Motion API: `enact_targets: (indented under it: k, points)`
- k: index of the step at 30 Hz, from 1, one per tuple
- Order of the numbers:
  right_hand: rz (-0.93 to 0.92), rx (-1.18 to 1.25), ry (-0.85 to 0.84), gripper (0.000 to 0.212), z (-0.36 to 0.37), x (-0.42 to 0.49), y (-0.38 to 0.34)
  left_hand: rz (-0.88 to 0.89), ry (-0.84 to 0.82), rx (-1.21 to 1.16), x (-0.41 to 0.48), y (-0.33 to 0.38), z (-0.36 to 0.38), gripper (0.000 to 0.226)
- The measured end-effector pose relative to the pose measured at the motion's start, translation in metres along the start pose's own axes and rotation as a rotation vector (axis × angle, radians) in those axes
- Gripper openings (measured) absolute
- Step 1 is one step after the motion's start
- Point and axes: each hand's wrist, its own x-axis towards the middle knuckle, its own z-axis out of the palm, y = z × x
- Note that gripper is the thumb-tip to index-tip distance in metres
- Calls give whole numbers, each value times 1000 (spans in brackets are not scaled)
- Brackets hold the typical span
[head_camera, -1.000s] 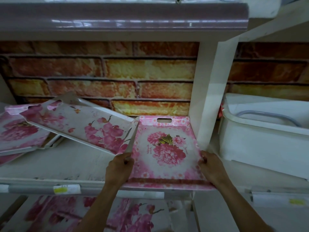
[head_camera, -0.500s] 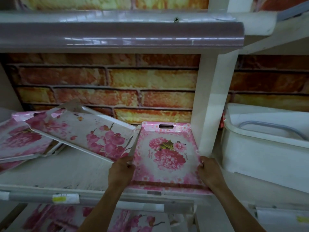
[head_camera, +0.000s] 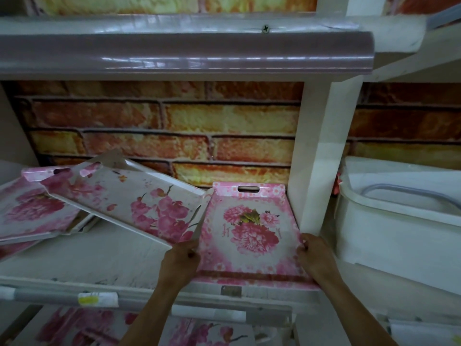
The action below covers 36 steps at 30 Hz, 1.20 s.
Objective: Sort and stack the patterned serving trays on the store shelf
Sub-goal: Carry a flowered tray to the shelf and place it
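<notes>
Both hands on the pink peony tray (head_camera: 249, 236). It lies flat on the white shelf (head_camera: 104, 260), pushed to the right end against the white upright post (head_camera: 321, 158), handle slot at the far end near the brick-pattern back wall (head_camera: 162, 126).

Left hand (head_camera: 180, 263): fingers curled around the tray's left rim near the front corner, gripping it. Right hand (head_camera: 315, 255): closed on the right rim, thumb on top, fingers under the edge from what I can see, though that side is dim.

White blossom tray (head_camera: 129, 198) sits tilted just to the left, its right corner resting on or just over the peony tray's left rim; contact point is hidden behind the left hand, can't confirm. Its left end overlaps another pink floral tray (head_camera: 32, 211) at the far left of the shelf, which looks stacked on more trays below it.

Shelf front edge carries a yellow price label (head_camera: 97, 299). More pink floral trays (head_camera: 94, 328) on the shelf below. White plastic tub (head_camera: 399, 226) in the next bay, right of the post. Grey rounded shelf lip (head_camera: 184, 53) overhead.
</notes>
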Motion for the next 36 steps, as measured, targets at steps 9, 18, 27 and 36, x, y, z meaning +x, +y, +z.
enact_targets:
  k: [9,18,27,36]
  points:
    - [-4,-85,-5,19,-4,-2,-1,-19,48,-70,10,-1,8,36]
    - [-12,-117,-55,23,-4,-12,-7,-14,54,-69,13,-3,10,33]
    - [-3,-267,-57,35,-13,-19,-27,-10,-26,-172,16,-10,7,30]
    - [-159,-257,-125,36,7,-24,-72,-122,225,-247,9,-28,-15,36]
